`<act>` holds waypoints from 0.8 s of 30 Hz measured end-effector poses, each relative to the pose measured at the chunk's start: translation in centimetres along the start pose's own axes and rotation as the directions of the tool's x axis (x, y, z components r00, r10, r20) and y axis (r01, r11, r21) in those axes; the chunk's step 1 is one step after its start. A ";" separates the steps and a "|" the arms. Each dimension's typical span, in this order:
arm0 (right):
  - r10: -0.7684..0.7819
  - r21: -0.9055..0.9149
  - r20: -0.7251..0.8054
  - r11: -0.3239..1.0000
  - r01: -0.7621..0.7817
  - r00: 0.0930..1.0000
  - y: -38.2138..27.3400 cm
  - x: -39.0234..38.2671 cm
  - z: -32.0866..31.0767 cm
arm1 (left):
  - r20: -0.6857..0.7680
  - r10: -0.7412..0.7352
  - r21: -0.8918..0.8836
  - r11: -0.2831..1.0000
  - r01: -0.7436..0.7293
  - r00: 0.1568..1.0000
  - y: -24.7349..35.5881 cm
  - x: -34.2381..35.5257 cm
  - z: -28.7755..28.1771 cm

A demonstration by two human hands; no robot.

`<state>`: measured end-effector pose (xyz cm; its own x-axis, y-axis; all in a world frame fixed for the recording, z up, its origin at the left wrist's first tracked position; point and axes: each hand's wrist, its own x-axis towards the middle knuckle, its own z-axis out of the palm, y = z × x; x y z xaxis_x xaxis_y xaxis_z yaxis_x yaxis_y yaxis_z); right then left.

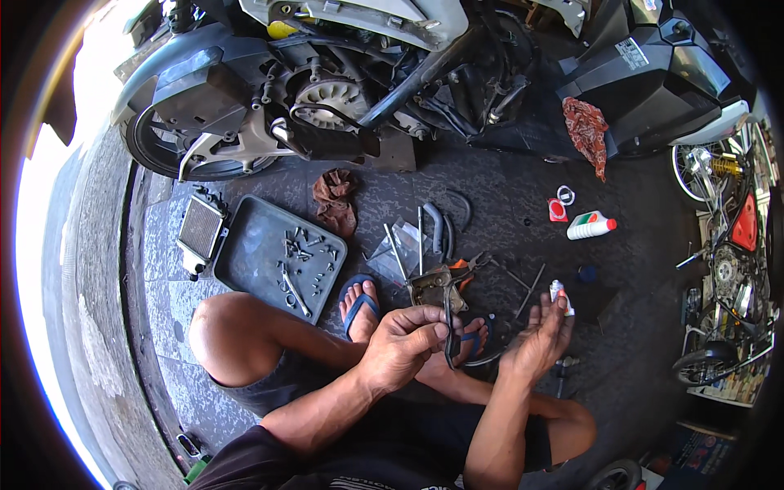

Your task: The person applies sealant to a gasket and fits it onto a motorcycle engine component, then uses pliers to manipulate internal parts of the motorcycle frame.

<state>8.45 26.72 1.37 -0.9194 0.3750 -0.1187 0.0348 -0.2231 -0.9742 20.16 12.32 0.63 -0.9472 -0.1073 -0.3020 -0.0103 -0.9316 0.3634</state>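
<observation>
My left hand (408, 339) pinches a thin, dark, curved strip (448, 331) between thumb and fingers. The strip stands roughly upright; its exact kind I cannot make out. To the right, my right hand (535, 339) is raised with its fingers curled round a small white tube (558, 291), whose end shows above the fingertips. Just beyond my left hand, a metal engine cover (433, 287) lies on the floor. A tool with orange handles (467, 274) rests against that cover. My sandalled feet are on either side of my left hand.
A grey tray (245, 245) with several bolts and a ratchet lies left, beside a radiator (200, 227). Past it are a brown rag (335, 200), black hoses (437, 224) and a partly dismantled scooter (327, 98). A white bottle (590, 226) lies right; another motorcycle (723, 269) stands beyond.
</observation>
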 end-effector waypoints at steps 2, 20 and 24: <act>-0.059 -0.008 0.135 0.998 0.060 0.989 -0.4 -0.3 -0.5 | -0.005 0.008 0.076 0.997 -0.008 1.000 0.5 -0.1 0.5; -0.010 -0.351 0.784 0.817 0.458 0.620 -6.2 -4.5 0.6 | 0.085 0.223 0.702 0.678 -0.217 0.971 2.1 -0.8 1.2; -0.073 -0.314 0.822 0.769 0.557 0.564 -5.8 -4.3 0.1 | 0.074 0.241 0.698 0.681 -0.223 0.968 2.0 -0.9 1.2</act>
<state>12.15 26.33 7.53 -0.8435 -0.5120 0.1623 -0.3626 0.3200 -0.8753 20.62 10.93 2.68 -0.9428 -0.3027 -0.1398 -0.0198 -0.3676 0.9298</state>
